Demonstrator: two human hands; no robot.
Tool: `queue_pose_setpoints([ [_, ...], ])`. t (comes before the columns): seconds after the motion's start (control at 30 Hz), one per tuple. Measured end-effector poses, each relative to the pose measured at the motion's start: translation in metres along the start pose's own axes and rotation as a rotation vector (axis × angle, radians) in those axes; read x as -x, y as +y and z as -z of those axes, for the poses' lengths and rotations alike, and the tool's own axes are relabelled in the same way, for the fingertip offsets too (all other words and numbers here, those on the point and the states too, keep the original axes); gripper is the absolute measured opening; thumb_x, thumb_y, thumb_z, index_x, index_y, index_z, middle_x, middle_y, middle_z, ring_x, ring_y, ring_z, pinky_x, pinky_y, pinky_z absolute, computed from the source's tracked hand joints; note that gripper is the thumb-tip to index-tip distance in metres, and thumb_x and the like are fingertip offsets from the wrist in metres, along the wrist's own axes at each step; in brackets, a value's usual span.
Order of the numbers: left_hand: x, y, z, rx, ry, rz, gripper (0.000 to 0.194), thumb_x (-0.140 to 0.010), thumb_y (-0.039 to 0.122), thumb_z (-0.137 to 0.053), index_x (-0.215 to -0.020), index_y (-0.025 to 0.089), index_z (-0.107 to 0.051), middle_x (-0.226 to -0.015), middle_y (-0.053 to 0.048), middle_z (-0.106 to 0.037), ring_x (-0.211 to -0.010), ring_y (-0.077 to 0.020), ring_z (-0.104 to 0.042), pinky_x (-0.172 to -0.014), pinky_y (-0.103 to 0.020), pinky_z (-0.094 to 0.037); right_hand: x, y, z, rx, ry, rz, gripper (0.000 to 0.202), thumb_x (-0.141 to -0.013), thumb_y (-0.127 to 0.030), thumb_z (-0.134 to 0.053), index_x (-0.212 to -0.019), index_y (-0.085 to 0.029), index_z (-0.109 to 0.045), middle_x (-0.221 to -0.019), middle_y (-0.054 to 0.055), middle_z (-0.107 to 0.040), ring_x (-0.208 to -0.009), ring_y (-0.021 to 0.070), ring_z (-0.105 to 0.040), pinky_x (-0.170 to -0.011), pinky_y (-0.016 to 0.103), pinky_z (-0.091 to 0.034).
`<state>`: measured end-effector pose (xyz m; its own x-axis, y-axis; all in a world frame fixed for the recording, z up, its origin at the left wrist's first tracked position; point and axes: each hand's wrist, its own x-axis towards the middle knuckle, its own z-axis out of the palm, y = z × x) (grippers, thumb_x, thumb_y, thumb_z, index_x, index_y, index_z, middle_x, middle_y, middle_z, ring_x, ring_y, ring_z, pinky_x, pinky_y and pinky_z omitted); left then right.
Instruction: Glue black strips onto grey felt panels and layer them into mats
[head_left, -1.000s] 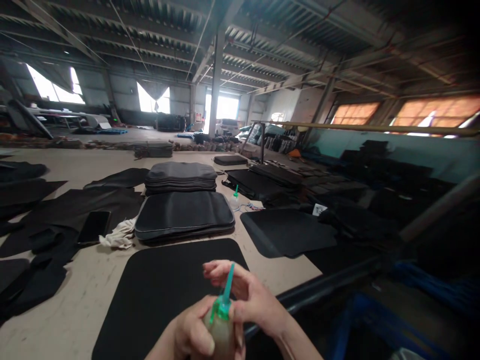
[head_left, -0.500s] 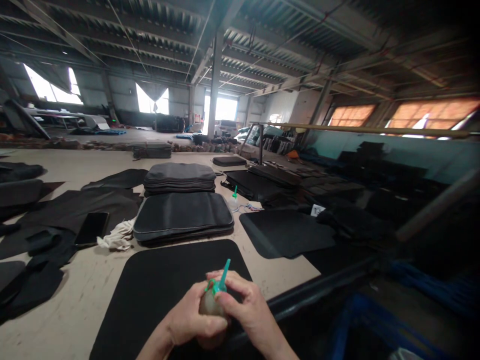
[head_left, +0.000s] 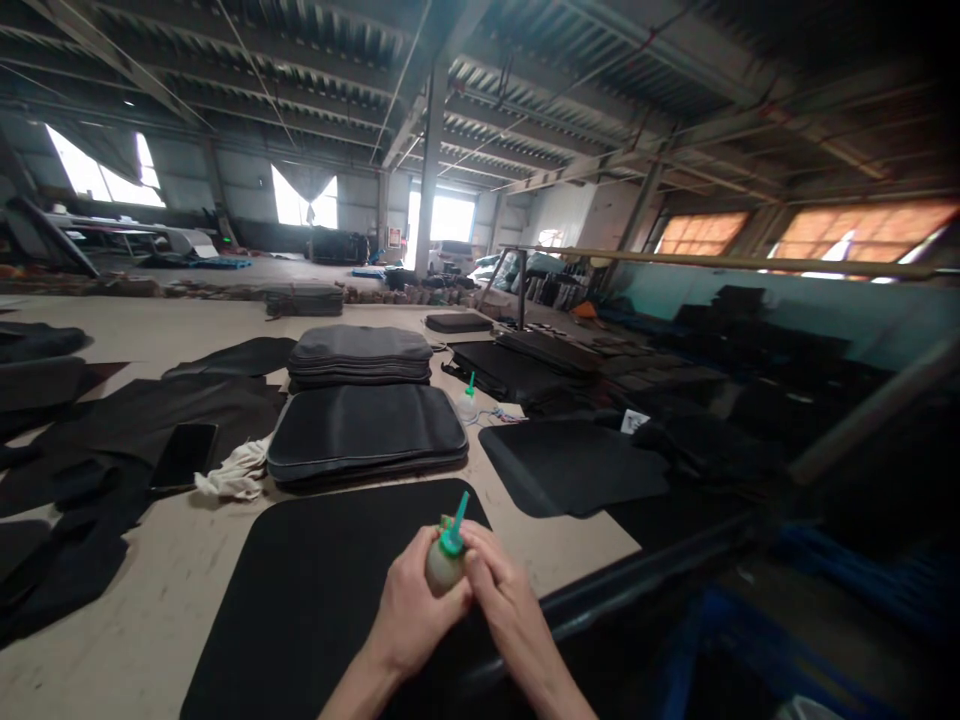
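Between my hands is a squeeze bottle (head_left: 444, 568) with a green cap and a thin green nozzle pointing up. My left hand (head_left: 409, 605) is wrapped round the bottle's body from the left. On the right, my right hand (head_left: 504, 590) closes against the bottle near its cap, fingers bent behind it. Below them a flat black mat piece (head_left: 300, 590) with rounded corners lies on the table; my wrists cover part of it. Just beyond sits a stack of black padded mats (head_left: 367, 430) with pale edge stitching.
A second green-tipped bottle (head_left: 468, 398) stands right of the stack. Another black piece (head_left: 574, 465) lies to the right. On the left are a phone (head_left: 184, 457), a white glove or cloth (head_left: 236, 472) and dark sheets (head_left: 90, 500). A dark rail (head_left: 637, 580) borders the table's right.
Both hands have moved slightly up and right with the bottle. My right hand's fingers have come down from around the nozzle to the bottle's side.
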<state>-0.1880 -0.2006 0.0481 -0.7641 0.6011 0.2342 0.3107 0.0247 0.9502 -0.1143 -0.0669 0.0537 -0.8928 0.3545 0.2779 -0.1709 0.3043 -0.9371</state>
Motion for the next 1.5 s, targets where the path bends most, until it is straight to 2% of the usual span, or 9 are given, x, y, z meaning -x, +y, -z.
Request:
queue_pose_setpoints([
  [0.13,0.005,0.011,0.014,0.673,-0.445,0.187,0.047,-0.068,0.034,-0.079,-0.107,0.014,-0.064,-0.089,-0.006,-0.070,-0.075,-0.0185,-0.067,-0.071,-0.029,-0.054,-0.004,-0.012,0.018,-0.308,-0.072,-0.028,0.035,-0.091,-0.055,-0.075,-0.103,-0.021,-0.074,-0.146,0.013,-0.051,-0.137,0.0333,-0.046,-0.111,0.045,-0.042],
  [0.23,0.012,0.001,0.006,1.013,-0.692,0.286,0.053,-0.056,0.033,-0.079,-0.101,0.007,-0.067,-0.083,-0.012,-0.071,-0.067,-0.0208,-0.068,-0.062,-0.029,-0.053,-0.008,-0.027,0.016,-0.465,-0.236,0.004,0.055,-0.076,-0.058,-0.088,-0.116,-0.024,-0.072,-0.148,0.012,-0.049,-0.138,0.0342,-0.045,-0.112,0.046,-0.040],
  [0.33,0.018,-0.018,-0.005,1.238,-0.865,0.320,0.054,-0.051,0.031,-0.075,-0.097,0.002,-0.071,-0.080,-0.014,-0.071,-0.066,-0.0194,-0.066,-0.059,-0.025,-0.048,-0.009,-0.048,0.006,-0.536,-0.555,0.000,0.057,-0.078,-0.065,-0.083,-0.112,-0.019,-0.078,-0.126,0.015,-0.065,-0.124,0.0359,-0.056,-0.110,0.050,-0.041],
  [0.4,0.020,-0.025,-0.006,1.293,-0.912,0.340,0.054,-0.051,0.030,-0.071,-0.097,0.002,-0.071,-0.082,-0.014,-0.071,-0.069,-0.0197,-0.066,-0.063,-0.026,-0.048,-0.009,-0.057,-0.002,-0.572,-0.589,-0.015,0.045,-0.081,-0.060,-0.081,-0.098,-0.018,-0.082,-0.105,0.013,-0.073,-0.114,0.0353,-0.062,-0.110,0.051,-0.040],
  [0.7,0.015,-0.005,0.020,0.564,-0.473,0.217,0.032,-0.065,0.020,-0.072,-0.095,0.011,-0.070,-0.082,-0.006,-0.069,-0.070,-0.0168,-0.063,-0.066,-0.026,-0.049,0.004,-0.030,-0.003,-0.393,-0.340,-0.255,0.037,-0.082,-0.049,-0.080,-0.105,-0.019,-0.080,-0.116,0.011,-0.072,-0.116,0.0357,-0.062,-0.105,0.046,-0.045],
  [1.0,0.011,-0.015,-0.005,0.039,-0.113,0.053,0.041,-0.070,0.013,-0.069,-0.110,0.016,-0.065,-0.093,-0.003,-0.070,-0.077,-0.0168,-0.063,-0.070,-0.025,-0.050,0.010,-0.001,-0.009,-0.185,-0.067,-0.177,0.042,-0.089,-0.057,-0.074,-0.112,-0.022,-0.078,-0.134,0.011,-0.064,-0.129,0.0360,-0.053,-0.115,0.050,-0.037],
  [1.23,0.010,-0.034,-0.021,-0.297,0.139,-0.087,0.029,-0.086,0.029,-0.066,-0.113,0.021,-0.063,-0.105,-0.007,-0.070,-0.096,-0.0240,-0.069,-0.084,-0.034,-0.053,0.010,0.020,-0.026,-0.125,0.104,-0.166,0.044,-0.089,-0.059,-0.072,-0.115,-0.023,-0.076,-0.134,0.010,-0.064,-0.126,0.0348,-0.056,-0.113,0.049,-0.040],
  [1.4,0.002,-0.038,-0.036,-0.386,0.253,-0.063,0.021,-0.099,0.027,-0.047,-0.110,0.022,-0.064,-0.103,-0.009,-0.069,-0.096,-0.0233,-0.069,-0.081,-0.032,-0.052,0.006,0.036,-0.037,-0.043,0.281,-0.182,0.055,-0.091,-0.066,-0.066,-0.122,-0.020,-0.073,-0.131,0.012,-0.065,-0.119,0.0338,-0.060,-0.111,0.050,-0.042],
  [1.5,-0.002,-0.036,-0.033,-0.283,0.220,-0.001,0.020,-0.095,0.027,-0.052,-0.111,0.022,-0.063,-0.104,-0.007,-0.070,-0.094,-0.0226,-0.068,-0.082,-0.033,-0.051,0.005,0.034,-0.033,-0.011,0.244,-0.188,0.066,-0.088,-0.074,-0.064,-0.125,-0.020,-0.073,-0.131,0.014,-0.065,-0.123,0.0350,-0.058,-0.114,0.050,-0.041],
])
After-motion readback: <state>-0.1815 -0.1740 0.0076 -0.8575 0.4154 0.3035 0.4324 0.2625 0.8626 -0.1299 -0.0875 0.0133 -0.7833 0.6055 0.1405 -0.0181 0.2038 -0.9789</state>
